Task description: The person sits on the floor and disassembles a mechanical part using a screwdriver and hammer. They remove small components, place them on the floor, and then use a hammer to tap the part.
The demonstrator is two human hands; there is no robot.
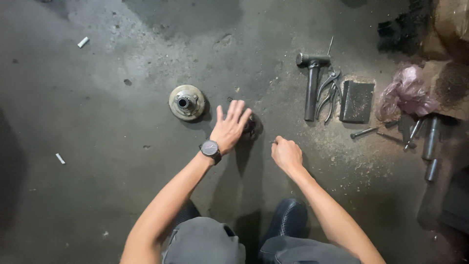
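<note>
The left hand [230, 127], a dark wristwatch [210, 148] on its wrist, lies flat with the fingers spread and pointing away from the person, its fingertip side resting on or just over a small dark round part [251, 128] on the concrete floor [97, 122]. That part sits at the right edge of this hand, mostly hidden by the fingers (its exact shape cannot be told), and it lies between the two hands, touching or nearly touching the left and a little apart from the right. The right hand [286, 153] is curled into a loose fist, nearer the person than the dark part and to its right; whether it pinches something small cannot be told. So the left hand is clearly the nearer one. Just beyond the left hand, up and to the left, a round metal hub [186, 102] lies flat with its bore facing up, apart from the fingers. Well off to the right lie a hammer [311, 85] and pliers [328, 94], handles running towards the person.
</note>
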